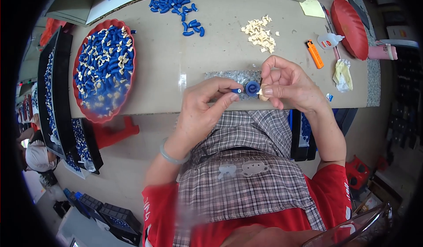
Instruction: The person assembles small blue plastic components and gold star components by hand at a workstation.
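My left hand pinches a small curved blue piece between thumb and fingertips, its pale-marked end pointing right. Across from it, my right hand grips a small cream-coloured piece between thumb and forefinger. Between the two hands a small round blue dish rests on a grey speckled slab at the table's near edge. Whatever the dish contains is too small to make out. The held pieces are apart.
Farther back lie a pile of blue pieces and a heap of cream pieces. At left, a red scalloped tray holds blue pieces with cream parts. An orange cutter, white bottle, crumpled tissue and red tray lie right.
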`<action>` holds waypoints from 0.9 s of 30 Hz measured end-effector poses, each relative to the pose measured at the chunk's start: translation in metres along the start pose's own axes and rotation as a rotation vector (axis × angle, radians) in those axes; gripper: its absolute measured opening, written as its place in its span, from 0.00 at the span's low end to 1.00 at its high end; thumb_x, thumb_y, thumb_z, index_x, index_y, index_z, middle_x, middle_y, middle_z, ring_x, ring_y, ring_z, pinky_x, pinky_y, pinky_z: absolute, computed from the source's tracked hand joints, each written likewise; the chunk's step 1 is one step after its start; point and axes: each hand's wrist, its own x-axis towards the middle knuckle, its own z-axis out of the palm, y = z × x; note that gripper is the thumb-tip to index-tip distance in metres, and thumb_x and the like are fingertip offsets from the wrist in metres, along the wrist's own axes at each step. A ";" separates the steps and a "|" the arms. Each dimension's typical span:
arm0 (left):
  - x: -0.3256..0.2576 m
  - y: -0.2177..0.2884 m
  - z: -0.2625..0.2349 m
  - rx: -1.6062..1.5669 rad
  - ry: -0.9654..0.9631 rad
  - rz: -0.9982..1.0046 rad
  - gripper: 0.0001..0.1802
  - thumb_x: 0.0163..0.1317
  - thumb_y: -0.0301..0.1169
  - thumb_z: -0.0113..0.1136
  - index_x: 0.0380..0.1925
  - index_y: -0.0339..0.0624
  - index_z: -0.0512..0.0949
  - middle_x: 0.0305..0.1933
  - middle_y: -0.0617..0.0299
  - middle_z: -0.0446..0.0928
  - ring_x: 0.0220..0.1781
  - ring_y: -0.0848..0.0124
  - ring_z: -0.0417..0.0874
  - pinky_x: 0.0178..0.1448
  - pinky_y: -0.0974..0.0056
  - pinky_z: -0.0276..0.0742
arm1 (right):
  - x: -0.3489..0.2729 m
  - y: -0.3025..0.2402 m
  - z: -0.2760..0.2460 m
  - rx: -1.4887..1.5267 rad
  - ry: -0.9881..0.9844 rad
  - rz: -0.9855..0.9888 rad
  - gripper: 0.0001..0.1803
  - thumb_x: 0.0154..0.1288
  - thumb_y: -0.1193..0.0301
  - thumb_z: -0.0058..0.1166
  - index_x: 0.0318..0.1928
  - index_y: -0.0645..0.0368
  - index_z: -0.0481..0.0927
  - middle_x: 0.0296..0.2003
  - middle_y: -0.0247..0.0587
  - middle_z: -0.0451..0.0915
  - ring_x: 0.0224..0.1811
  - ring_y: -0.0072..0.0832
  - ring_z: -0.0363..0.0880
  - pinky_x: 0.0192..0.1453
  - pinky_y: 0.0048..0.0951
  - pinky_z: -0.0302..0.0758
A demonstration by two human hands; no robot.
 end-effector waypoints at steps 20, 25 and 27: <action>0.002 0.000 0.014 0.166 -0.025 0.202 0.09 0.60 0.18 0.63 0.41 0.33 0.81 0.42 0.53 0.84 0.42 0.63 0.87 0.46 0.64 0.86 | -0.004 0.022 0.022 0.010 0.106 -0.121 0.13 0.66 0.79 0.61 0.46 0.60 0.71 0.29 0.37 0.81 0.24 0.15 0.78 0.24 0.16 0.74; 0.003 0.000 0.016 0.527 0.035 0.558 0.12 0.51 0.13 0.65 0.38 0.30 0.81 0.37 0.49 0.83 0.39 0.54 0.86 0.41 0.60 0.85 | -0.006 0.020 0.031 -0.067 0.185 -0.102 0.15 0.64 0.80 0.61 0.46 0.60 0.70 0.29 0.35 0.80 0.23 0.15 0.78 0.23 0.15 0.73; 0.004 0.000 0.019 0.559 0.061 0.586 0.11 0.52 0.13 0.66 0.36 0.30 0.82 0.37 0.50 0.84 0.38 0.56 0.87 0.40 0.62 0.85 | -0.007 0.021 0.033 -0.062 0.210 -0.099 0.15 0.64 0.80 0.61 0.46 0.60 0.69 0.29 0.35 0.80 0.23 0.15 0.78 0.23 0.15 0.73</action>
